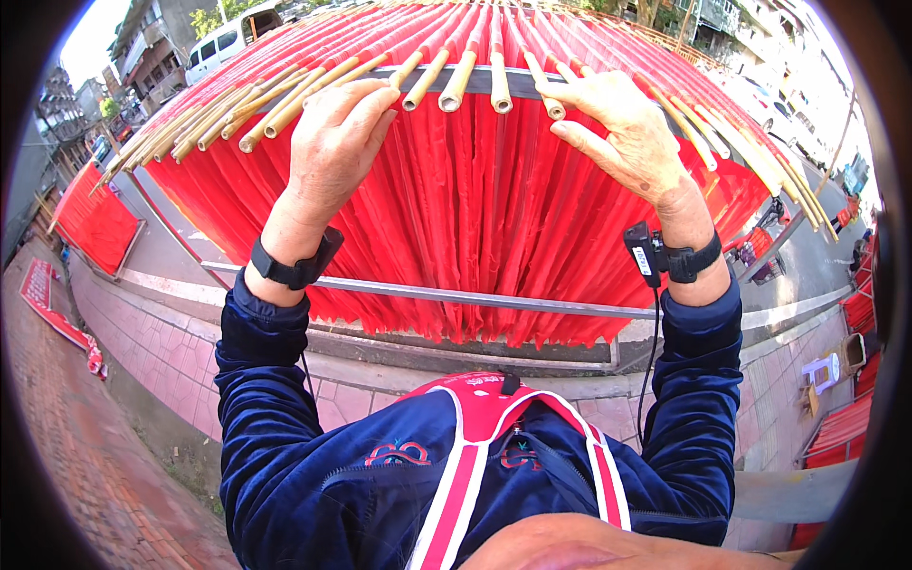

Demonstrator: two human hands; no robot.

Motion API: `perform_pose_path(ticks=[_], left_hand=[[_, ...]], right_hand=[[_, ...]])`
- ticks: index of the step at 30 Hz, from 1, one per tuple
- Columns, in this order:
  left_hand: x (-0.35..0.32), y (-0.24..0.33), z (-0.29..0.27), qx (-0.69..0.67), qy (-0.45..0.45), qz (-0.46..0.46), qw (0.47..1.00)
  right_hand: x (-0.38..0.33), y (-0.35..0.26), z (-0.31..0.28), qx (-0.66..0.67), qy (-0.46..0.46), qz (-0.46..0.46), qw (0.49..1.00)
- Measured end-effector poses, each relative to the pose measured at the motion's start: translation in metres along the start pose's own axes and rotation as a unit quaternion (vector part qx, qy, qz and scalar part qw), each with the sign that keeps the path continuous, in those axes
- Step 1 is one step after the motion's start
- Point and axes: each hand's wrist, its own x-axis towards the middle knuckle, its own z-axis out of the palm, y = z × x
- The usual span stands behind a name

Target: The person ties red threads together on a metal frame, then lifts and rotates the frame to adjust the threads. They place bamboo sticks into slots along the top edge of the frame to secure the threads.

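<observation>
Many bamboo poles [462, 84] lie side by side on a metal rack, pointing away from me, with long red cloth strips [456, 199] hanging below them. My left hand [340, 142] is closed, its fingertips at the end of one bamboo pole [407, 68] left of the middle. To the right, my right hand [622, 133] has its thumb and forefinger spread. The forefinger reaches across another bamboo pole [552, 103], while the thumb is just below its hollow end. Both wrists carry black straps with small devices.
A metal crossbar [446, 296] of the rack runs in front of me at waist height. Another red cloth rack [95, 218] stands left on the paved walk [180, 356]. A white van [223, 46] is far left. A purple-and-white stool [820, 373] stands at the right.
</observation>
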Motion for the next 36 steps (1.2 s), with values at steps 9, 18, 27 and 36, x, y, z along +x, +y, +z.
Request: perform_pose_path(ticks=[9, 18, 27, 36], left_hand=[[-0.009, -0.008, 0.008, 0.035, 0.059, 0.019, 0.997], [-0.005, 0.002, -0.004, 0.05, -0.002, -0.005, 0.999], [0.02, 0.018, 0.016, 0.105, 0.01, 0.011, 0.994], [0.014, 0.006, 0.007, 0.172, -0.002, 0.015, 0.985]], right_hand=[[0.0, -0.001, 0.003, 0.013, 0.022, 0.006, 1.0], [0.0, -0.003, 0.003, 0.007, 0.032, 0.009, 0.999], [-0.004, -0.004, 0.007, -0.034, 0.059, 0.039, 0.997], [-0.005, 0.0, 0.009, -0.032, 0.052, 0.039, 0.997]])
